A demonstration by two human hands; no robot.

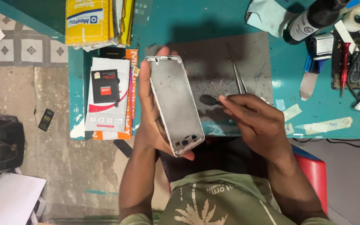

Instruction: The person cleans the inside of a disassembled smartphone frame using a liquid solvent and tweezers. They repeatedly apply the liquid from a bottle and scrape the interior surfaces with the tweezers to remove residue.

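L hand [153,121]: centre-left of frame, wrapped round a phone frame [175,104] from behind/left side; fingers curl over top edge, thumb under lower end. Holding it off the surface.
Phone frame: grey, dusty inner face up, white rim, tilted w/ top toward upper centre; small cut-outs at lower end.
R hand [255,121]: centre-right, fingers pinched narrow on a small dark flat piece [209,100], just right of the frame, over the mat.
Mat [246,62]: grey work mat on teal surface [188,21], upper centre.
Tweezers [236,71]: lying on mat, above R hand.
Upper right: dark bottle [313,18], tape roll [359,16], red-handled tool [344,62].
Left of frame: stack of boxes/packets [109,100] on surface edge.
Lower left: concrete floor, black bag [1,146].
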